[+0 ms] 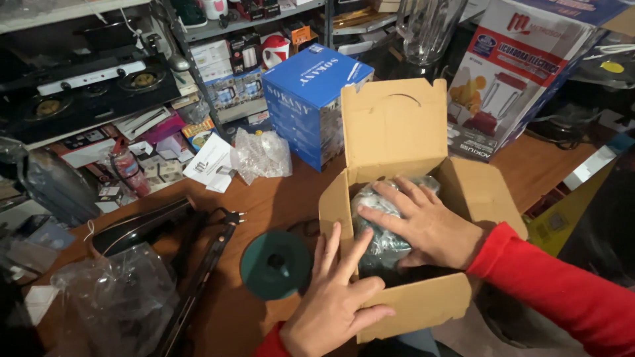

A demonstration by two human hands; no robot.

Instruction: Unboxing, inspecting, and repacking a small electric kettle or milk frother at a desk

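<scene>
An open cardboard box [463, 192] stands on the wooden table [278, 198] with its lid flap up. Inside lies an item wrapped in clear plastic [380, 248]. My right hand [423, 225], in a red sleeve, rests flat on that wrapped item inside the box, fingers spread. My left hand [334, 301] lies against the box's near left corner, fingers apart and pressing its wall. A dark green round lid [274, 264] sits on the table just left of the box.
A blue carton [307, 99] and a large blender carton [516, 73] stand behind the box. Crumpled plastic [261, 155], papers, a black appliance with cord and plug [172, 225] and a plastic bag [116, 304] lie to the left. Shelves of goods fill the back.
</scene>
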